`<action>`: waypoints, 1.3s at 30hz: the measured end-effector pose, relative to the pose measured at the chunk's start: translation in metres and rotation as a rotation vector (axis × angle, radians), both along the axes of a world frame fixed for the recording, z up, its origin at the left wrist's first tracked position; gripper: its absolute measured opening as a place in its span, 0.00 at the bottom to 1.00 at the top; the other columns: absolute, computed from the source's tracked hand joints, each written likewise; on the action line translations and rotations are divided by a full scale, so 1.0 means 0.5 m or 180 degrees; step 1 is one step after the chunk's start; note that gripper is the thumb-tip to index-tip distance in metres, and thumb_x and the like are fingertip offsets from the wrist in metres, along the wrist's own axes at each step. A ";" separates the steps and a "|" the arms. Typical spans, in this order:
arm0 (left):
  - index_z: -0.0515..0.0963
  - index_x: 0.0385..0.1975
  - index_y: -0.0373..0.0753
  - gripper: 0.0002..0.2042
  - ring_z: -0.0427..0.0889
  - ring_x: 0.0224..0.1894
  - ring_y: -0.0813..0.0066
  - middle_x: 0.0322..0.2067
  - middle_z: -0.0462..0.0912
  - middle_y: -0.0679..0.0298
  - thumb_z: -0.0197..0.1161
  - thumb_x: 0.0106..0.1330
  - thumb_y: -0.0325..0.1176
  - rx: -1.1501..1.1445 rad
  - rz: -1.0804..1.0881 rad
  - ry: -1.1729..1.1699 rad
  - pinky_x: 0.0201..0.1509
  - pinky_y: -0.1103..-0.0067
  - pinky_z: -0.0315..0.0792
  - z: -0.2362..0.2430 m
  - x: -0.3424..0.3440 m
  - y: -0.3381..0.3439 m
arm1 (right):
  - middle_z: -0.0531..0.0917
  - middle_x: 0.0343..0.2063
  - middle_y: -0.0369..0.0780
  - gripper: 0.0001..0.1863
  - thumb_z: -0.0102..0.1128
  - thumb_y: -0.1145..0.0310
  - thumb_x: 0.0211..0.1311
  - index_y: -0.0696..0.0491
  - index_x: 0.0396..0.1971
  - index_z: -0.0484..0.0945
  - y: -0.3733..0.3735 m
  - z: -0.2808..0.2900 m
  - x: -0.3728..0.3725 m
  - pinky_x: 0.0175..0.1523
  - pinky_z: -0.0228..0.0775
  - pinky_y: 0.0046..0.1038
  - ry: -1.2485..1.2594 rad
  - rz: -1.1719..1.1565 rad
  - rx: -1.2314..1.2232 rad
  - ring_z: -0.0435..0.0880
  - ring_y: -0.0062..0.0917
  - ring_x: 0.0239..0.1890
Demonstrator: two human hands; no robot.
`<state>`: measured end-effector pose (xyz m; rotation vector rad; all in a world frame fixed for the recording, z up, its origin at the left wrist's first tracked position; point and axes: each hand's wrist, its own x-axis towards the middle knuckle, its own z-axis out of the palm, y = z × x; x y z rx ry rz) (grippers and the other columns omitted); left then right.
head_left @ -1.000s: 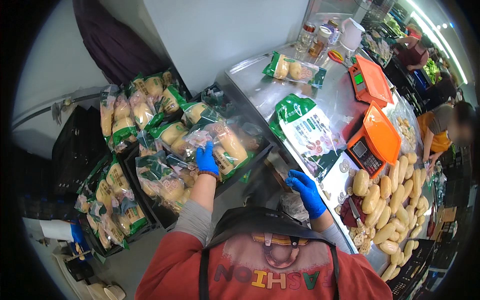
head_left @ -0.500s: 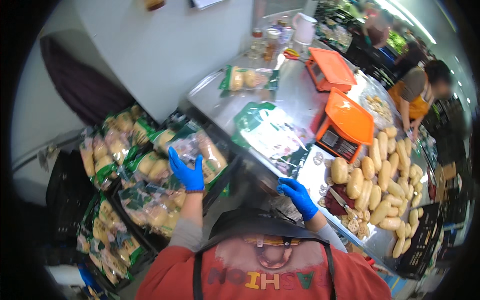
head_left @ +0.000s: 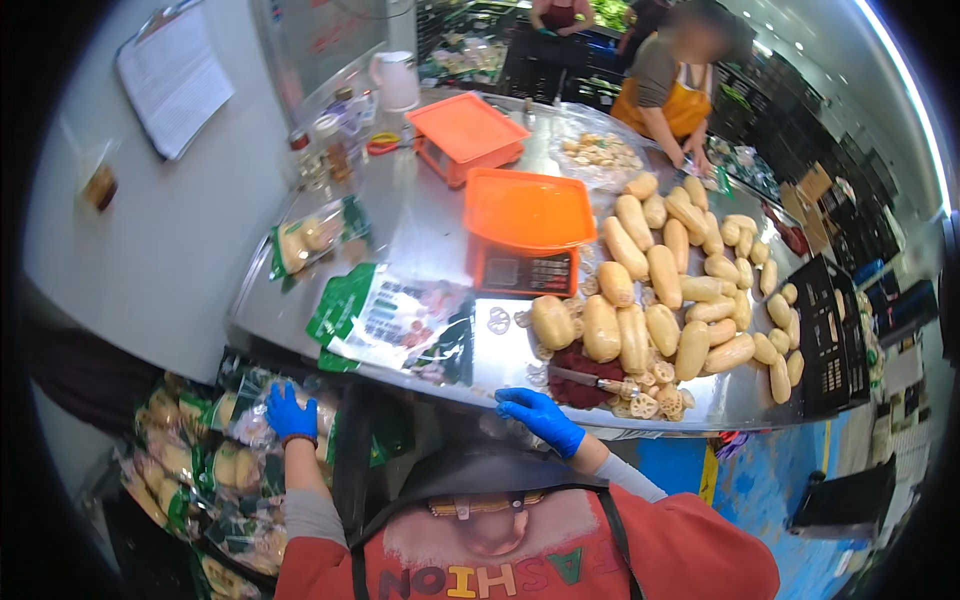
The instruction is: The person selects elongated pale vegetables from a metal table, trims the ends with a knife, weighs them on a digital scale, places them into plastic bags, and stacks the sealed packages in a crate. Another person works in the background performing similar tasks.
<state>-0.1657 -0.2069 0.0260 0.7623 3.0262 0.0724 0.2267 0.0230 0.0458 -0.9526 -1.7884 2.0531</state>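
Note:
My left hand [head_left: 292, 413], in a blue glove, rests with its fingers spread on the clear-and-green bags of peeled lotus root [head_left: 235, 465] in the crates at the left. Whether it presses on one of them I cannot tell. Also blue-gloved, my right hand [head_left: 542, 417] is at the table's front edge, fingers stretched to the left and holding nothing I can see. Beyond it lie a knife [head_left: 592, 381] on a dark red cloth [head_left: 575, 372], lotus root slices [head_left: 645, 403] and a pile of peeled lotus roots [head_left: 663, 277]. Flat green-and-white bags [head_left: 400, 318] lie on the table's left part.
An orange scale [head_left: 528, 215] stands mid-table, with a second orange scale [head_left: 465, 130] behind it. A filled bag [head_left: 312, 238], jars [head_left: 333, 145] and a white kettle [head_left: 395, 80] are at the back left. A black crate [head_left: 830, 335] borders the right end. Across the table works a person [head_left: 672, 90].
My view has swung to the right, towards the table. My left hand has come down from above the bags onto them; my right hand stays by the table's edge.

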 end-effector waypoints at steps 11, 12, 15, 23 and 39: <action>0.74 0.44 0.38 0.28 0.71 0.48 0.56 0.42 0.74 0.54 0.73 0.43 0.43 0.2299 -0.1274 -0.0957 0.53 0.68 0.65 -0.114 0.311 0.429 | 0.78 0.44 0.40 0.21 0.57 0.63 0.60 0.58 0.50 0.71 0.200 0.068 0.198 0.50 0.68 0.23 0.0121 -0.0713 0.0466 0.76 0.22 0.45; 0.74 0.41 0.39 0.26 0.72 0.45 0.57 0.40 0.75 0.55 0.73 0.41 0.42 0.1870 -0.1298 -0.0781 0.51 0.68 0.66 -0.108 0.329 0.443 | 0.78 0.43 0.39 0.21 0.57 0.63 0.60 0.58 0.50 0.72 0.227 0.074 0.231 0.50 0.69 0.23 0.0080 -0.0881 0.0491 0.76 0.22 0.45; 0.74 0.35 0.40 0.22 0.73 0.40 0.57 0.35 0.76 0.59 0.73 0.41 0.40 0.1295 -0.1221 -0.0391 0.46 0.67 0.67 -0.102 0.345 0.456 | 0.79 0.43 0.41 0.20 0.59 0.67 0.58 0.58 0.49 0.73 0.331 0.038 0.342 0.49 0.69 0.25 -0.0008 -0.1733 0.1305 0.76 0.22 0.45; 0.78 0.29 0.38 0.09 0.77 0.36 0.57 0.32 0.79 0.57 0.60 0.55 0.36 0.0863 -0.0980 -0.0293 0.41 0.67 0.70 -0.107 0.304 0.460 | 0.74 0.46 0.49 0.33 0.65 0.60 0.48 0.54 0.54 0.67 0.591 -0.020 0.461 0.49 0.68 0.37 -0.1861 -0.1981 0.3584 0.74 0.41 0.47; 0.74 0.17 0.31 0.18 0.63 0.21 0.80 0.16 0.71 0.64 0.64 0.56 0.41 0.2099 0.0013 -0.1740 0.26 0.74 0.64 -0.213 0.193 0.420 | 0.76 0.45 0.46 0.22 0.51 0.60 0.61 0.57 0.52 0.68 0.691 -0.052 0.516 0.45 0.75 0.36 0.1096 -0.2566 -0.1257 0.78 0.39 0.44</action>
